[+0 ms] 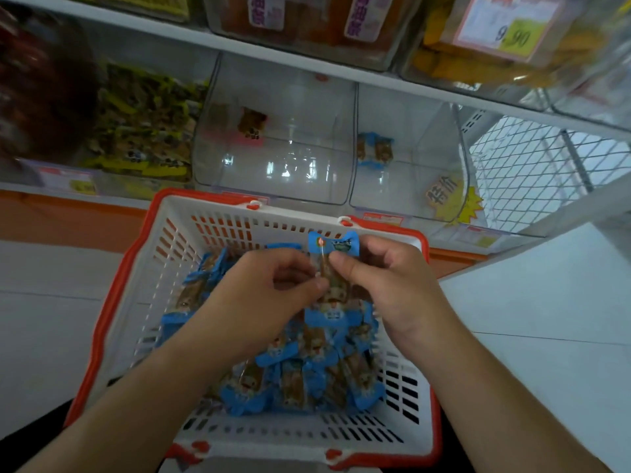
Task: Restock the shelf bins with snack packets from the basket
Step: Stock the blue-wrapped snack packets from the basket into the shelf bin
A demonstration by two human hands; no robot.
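Basket: a white basket [177, 254] with a red rim was seen on the floor just below the shelf, with a heap of blue-ended snack packets [307, 377] lying in it.
Held packet: one blue packet [333, 247] was held upright above the heap, between the two hands.
Left hand: the left hand [259, 302] was curled, its thumb and fingertips pinched on the lower part of the held packet.
Right hand: the right hand [386, 278] was curled round the same packet from the other side, thumb pressed to its front.
Middle bin: the clear middle bin [273, 186] was seen to hold a single brown packet [252, 122], near its back.
Right bin: the clear right bin [409, 199] was seen to hold only two blue packets [375, 150].
Progress: the restocking was judged barely begun; the matching right bin was nearly bare.
Remaining: nearly the whole heap was judged still to be moved into the bins.
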